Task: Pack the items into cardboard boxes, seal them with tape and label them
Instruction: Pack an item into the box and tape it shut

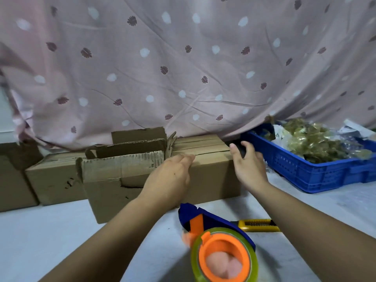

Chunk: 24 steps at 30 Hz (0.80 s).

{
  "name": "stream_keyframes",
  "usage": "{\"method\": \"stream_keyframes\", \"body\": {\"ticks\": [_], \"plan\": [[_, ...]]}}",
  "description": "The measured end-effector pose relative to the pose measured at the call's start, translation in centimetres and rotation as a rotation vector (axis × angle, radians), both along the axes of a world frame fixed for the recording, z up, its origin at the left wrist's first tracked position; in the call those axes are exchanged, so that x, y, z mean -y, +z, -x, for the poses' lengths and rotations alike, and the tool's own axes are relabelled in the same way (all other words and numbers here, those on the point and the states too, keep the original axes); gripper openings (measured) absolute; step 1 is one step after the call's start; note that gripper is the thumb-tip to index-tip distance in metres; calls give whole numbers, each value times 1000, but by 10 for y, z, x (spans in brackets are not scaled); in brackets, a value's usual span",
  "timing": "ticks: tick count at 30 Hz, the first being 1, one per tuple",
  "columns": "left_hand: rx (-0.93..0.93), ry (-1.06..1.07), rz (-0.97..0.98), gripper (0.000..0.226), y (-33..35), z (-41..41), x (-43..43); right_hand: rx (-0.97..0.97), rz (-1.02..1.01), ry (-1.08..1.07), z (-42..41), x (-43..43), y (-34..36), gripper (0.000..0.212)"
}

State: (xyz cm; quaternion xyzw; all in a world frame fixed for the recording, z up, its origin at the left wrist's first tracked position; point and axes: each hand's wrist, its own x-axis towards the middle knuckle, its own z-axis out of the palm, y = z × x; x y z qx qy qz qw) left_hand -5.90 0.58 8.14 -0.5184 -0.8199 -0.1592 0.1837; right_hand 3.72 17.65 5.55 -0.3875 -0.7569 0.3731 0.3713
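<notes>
Crate [317, 171]: bagged green items [311, 141] | box [213, 176]: left hand [171, 176] touches top

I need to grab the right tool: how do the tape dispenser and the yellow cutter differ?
The tape dispenser is bulky, blue and orange, carrying a tape roll; the yellow cutter is slim and flat. The dispenser sits nearest the camera; the cutter lies farther back, its right end hidden by the right forearm. Both lie unheld on the pale table.

A wrinkled pink cloth [183, 58] printed with dark leaves and pale spots hung across the whole back, draping down to a pale grey tabletop [50, 237] under soft, even light, with a strip of white wall [5, 110] at the far left.
</notes>
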Motion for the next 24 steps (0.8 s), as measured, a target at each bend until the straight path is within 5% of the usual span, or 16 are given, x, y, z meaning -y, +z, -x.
{"method": "stream_keyframes", "body": {"ticks": [4,10,15,18,20,24], "plan": [[-123,-106,-224,40,-2,3,33,55,-304,-27,-11,18,17,29],[-324,37,-152,58,-6,27,103,-25,-438,61,-3,66,41,25],[120,245,-305,46,-23,33,140,17,-763,280,33,152,36,28],[93,462,-191,57,-39,42,157,109,-1014,522,59,203,16,27],[72,597,-84,69,-49,53,177,232,-979,657,80,236,3,33],[90,740,57,72,-67,75,218,496,-575,781,110,281,-18,61]]}}
